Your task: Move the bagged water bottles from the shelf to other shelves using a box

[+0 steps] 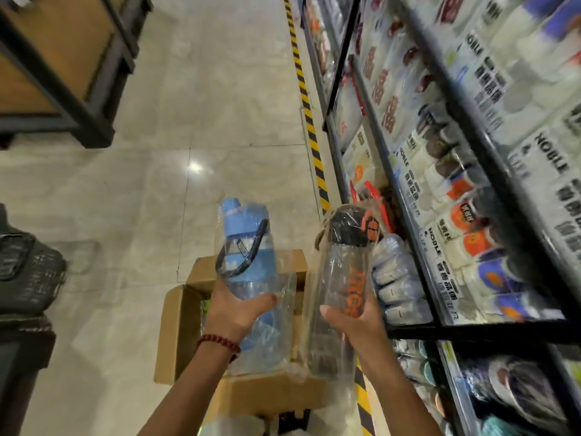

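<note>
Clear crinkly plastic bags around both bottles, loose and slippery-looking, likely to slide over the hard bottle bodies underneath. Blue-lidded bottle (243, 250) with dark carry strap, held upright in left hand (234, 313), fingers curled round lower body through the bag. Black-lidded bottle (341, 278) with orange print, held in right hand (355, 325), thumb and fingers wrapped round lower half. Both bottles up in the air, just above open cardboard box (176, 335), beside the shelf (471, 330) on the right.

Handling guess: empty, so light; rigid transparent plastic, not fragile but dentable if dropped. Bag film shifts on the body, so firm wrap round the mid or lower barrel safer than pinching loose film. Strap on blue one usable as a hold but sealed under the bag. Excess film trailing below both hands, could snag on box flaps.

Box on the floor with flaps open, more bagged stock inside, blue visible; exact count not clear. Shelf: black metal frame, several tiers packed with boxed and bagged drinkware, blurred by motion. Yellow-black hazard tape (309, 121) along shelf base. Floor (157, 184) of glossy pale tiles with light glare. Dark-framed wooden unit (63, 67) top left, black basket (28, 272) at left edge. Beaded bracelet (217, 341) on left wrist.
</note>
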Tool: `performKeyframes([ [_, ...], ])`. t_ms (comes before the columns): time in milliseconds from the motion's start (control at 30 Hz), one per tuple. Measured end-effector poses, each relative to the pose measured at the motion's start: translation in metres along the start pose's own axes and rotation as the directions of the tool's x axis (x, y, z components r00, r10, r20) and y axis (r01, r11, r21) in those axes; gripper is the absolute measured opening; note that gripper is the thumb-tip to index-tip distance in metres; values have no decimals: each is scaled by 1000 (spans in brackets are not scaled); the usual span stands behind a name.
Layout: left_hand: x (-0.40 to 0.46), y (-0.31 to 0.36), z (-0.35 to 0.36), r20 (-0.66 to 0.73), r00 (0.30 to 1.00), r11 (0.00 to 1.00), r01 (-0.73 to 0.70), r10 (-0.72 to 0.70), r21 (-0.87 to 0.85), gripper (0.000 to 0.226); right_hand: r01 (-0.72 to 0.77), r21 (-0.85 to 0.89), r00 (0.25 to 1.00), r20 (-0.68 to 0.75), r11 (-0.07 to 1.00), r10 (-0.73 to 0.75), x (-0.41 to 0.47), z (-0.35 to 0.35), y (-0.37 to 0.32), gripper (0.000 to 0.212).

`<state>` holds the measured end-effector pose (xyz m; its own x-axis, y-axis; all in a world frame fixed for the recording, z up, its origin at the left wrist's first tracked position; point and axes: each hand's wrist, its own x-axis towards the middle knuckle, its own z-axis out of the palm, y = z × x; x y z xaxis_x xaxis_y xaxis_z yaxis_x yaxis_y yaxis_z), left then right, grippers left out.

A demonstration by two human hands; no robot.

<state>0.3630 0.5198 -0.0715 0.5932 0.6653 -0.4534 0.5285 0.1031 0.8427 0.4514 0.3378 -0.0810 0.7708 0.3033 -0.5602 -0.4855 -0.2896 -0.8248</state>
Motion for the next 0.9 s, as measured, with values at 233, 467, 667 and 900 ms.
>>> performKeyframes([
  [233, -50, 71, -8, 101, 977, 980, -183, 190, -74, 74, 161, 136, 987, -22, 978, -159, -76, -33, -59, 53],
  [467, -91, 101, -12, 232, 922, 941, -262, 310, -216, 70, 249, 223, 967, -119, 942, -227, -137, -57, -74, 81],
  [667, -114, 114, -15, 425, 846, 943, -246, 322, -225, 69, 369, 268, 910, -297, 890, -288, -201, -49, -80, 58],
  [900, -129, 105, -17, 605, 697, 920, -343, 385, -191, 75, 391, 340, 831, -530, 855, -169, -265, -23, -15, 50],
])
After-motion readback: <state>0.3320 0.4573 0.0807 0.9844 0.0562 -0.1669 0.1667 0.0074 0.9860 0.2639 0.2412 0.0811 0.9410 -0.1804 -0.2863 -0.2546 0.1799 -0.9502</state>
